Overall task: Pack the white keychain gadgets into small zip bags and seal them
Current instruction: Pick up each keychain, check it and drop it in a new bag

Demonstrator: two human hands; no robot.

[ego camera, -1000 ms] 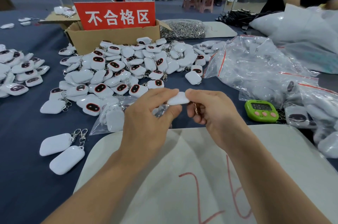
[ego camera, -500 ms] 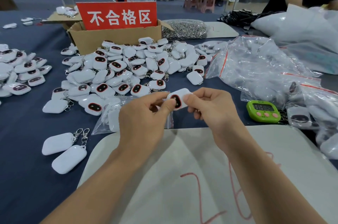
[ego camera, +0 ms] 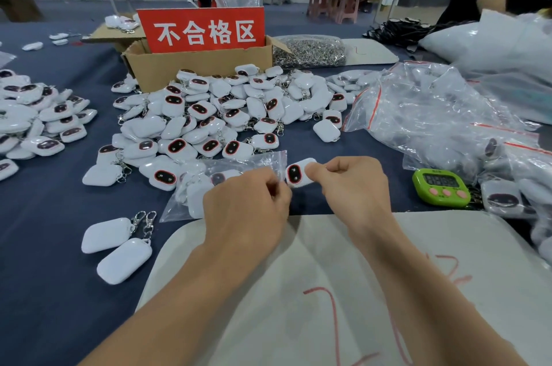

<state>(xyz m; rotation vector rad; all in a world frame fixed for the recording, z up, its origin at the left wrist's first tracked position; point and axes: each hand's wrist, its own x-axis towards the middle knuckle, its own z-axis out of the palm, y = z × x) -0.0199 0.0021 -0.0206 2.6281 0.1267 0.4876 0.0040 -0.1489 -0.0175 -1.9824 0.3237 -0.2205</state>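
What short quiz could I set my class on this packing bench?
1. True or false: the timer is green.
2. The gadget pinched by the right hand shows the camera: A) its dark, red-ringed face; B) its plain white back.
3. Fill in: the red sign stands in a ____ box.
Key: 1 true; 2 A; 3 cardboard.
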